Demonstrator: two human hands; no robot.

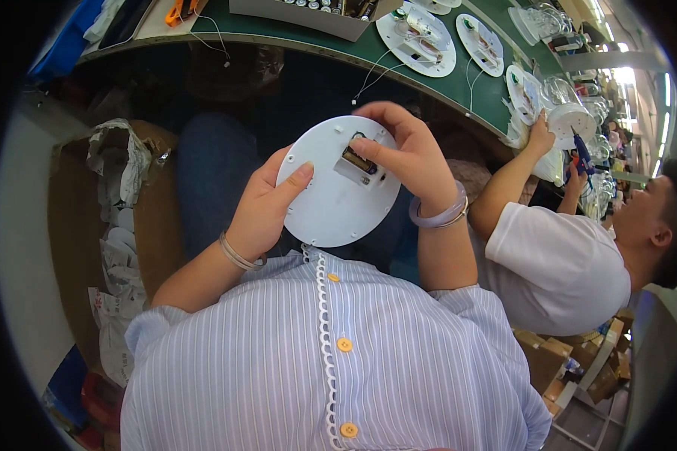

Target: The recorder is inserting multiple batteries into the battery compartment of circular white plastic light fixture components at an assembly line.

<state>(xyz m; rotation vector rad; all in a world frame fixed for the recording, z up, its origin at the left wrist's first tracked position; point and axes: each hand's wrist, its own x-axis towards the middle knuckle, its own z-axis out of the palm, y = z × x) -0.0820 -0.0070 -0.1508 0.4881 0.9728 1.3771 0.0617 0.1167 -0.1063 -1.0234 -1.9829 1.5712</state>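
In front of my chest I hold a white round base (323,207), tilted, with small holes around its rim. A battery compartment (368,179) is uncovered in its upper right part, and a dark battery (359,160) lies inside. My left hand (262,201) grips the left edge, thumb on the face and fingers behind. With its thumb on the battery at the compartment, my right hand (414,154) is closed over the upper right rim; its other fingers are partly hidden behind the base.
Beyond my hands runs a green worktable (496,101) with a carton of batteries (297,16) and several wired round bases (417,41). To the right, a co-worker (557,255) holds a white base (572,119) and a blue glue gun (584,156). An open cardboard box (75,233) stands left.
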